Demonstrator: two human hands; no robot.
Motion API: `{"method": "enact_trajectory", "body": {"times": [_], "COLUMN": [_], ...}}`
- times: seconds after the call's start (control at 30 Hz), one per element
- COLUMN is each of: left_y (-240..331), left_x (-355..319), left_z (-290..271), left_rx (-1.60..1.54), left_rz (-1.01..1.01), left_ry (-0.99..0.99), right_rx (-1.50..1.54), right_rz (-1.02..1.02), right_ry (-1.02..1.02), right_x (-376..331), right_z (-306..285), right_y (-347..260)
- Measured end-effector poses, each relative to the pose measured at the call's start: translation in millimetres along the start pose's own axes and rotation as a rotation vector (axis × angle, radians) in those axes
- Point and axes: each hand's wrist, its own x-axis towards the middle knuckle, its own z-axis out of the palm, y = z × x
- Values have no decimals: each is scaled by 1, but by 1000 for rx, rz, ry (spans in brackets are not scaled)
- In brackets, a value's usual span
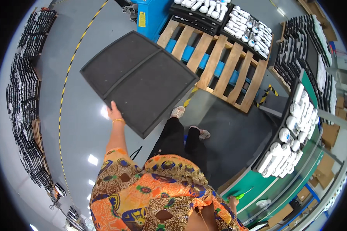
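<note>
Black and rigid-looking, the large tray [138,81] fills the upper centre of the frame, ribbed down its middle, held by one edge in the clamped left hand [114,112]. Gripped so, it could tip or strike the wooden pallet [223,69]. The right hand [233,200], lower right, pinches a green tool [241,195].

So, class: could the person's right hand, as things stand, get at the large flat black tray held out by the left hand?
Probably not at once: the right hand is low at the hip, gripping something green, while the tray is held out beyond the left hand.
</note>
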Motion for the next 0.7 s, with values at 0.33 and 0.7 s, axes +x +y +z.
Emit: {"method": "enact_trajectory", "body": {"times": [0.33, 0.7], "left_y": [-77, -121], "left_x": [85, 113], "left_z": [-59, -64], "left_rx": [121, 104], "left_rz": [-185, -352], "left_ry": [153, 106], "right_rx": [2, -77], "right_rz": [528, 559], "right_ry": [-44, 76], "right_x": [-4, -31], "right_z": [3, 29], "right_y": [-75, -124]}}
